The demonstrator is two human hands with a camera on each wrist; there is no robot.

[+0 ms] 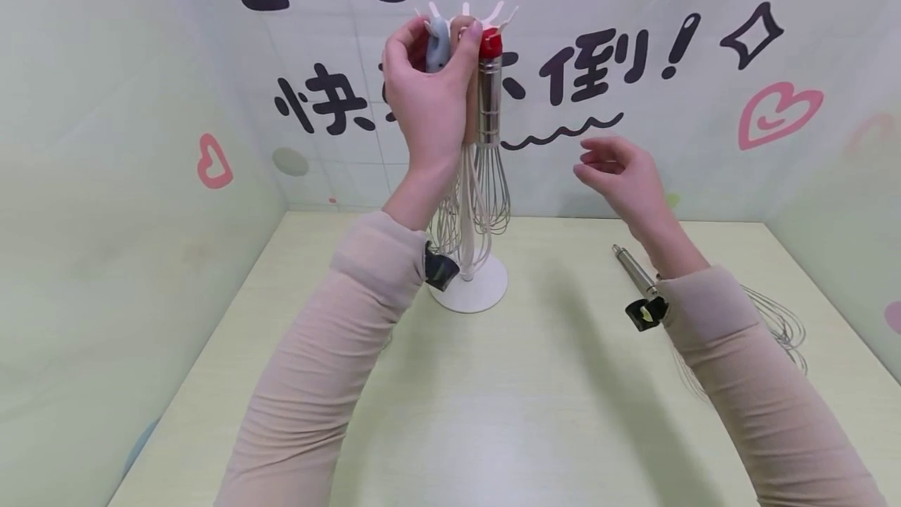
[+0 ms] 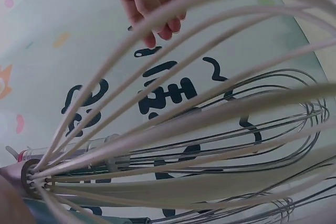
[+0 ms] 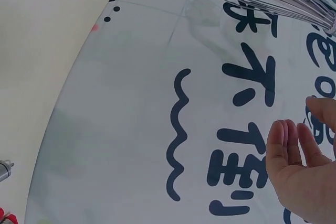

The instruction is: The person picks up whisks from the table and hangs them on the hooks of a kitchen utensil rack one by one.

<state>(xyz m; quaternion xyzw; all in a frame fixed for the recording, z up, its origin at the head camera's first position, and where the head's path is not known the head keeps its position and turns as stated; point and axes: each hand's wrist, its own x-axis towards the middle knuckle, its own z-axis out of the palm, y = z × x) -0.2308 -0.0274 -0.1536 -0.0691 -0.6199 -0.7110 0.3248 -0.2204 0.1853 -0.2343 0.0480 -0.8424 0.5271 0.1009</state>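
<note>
My left hand [image 1: 436, 100] holds a whisk by its brown handle [image 1: 471, 120], up at the hooks of a white stand [image 1: 498, 14]. The whisk's cream wires [image 2: 173, 124] hang downward and spread large across the left wrist view. Just right of it hangs a whisk with a steel handle [image 1: 489, 100] and red top. A grey-blue handle [image 1: 438, 45] shows between my left thumb and fingers, at the stand's left side. My right hand [image 1: 622, 178] is in the air to the right, fingers loosely bent, holding nothing.
The stand's round white base [image 1: 486, 292] is on the pale table [image 1: 493, 413]. At the right lies a steel-handled whisk [image 1: 635, 271], partly hidden beneath my right forearm. A printed cloth backdrop [image 1: 598, 163] rises behind the table.
</note>
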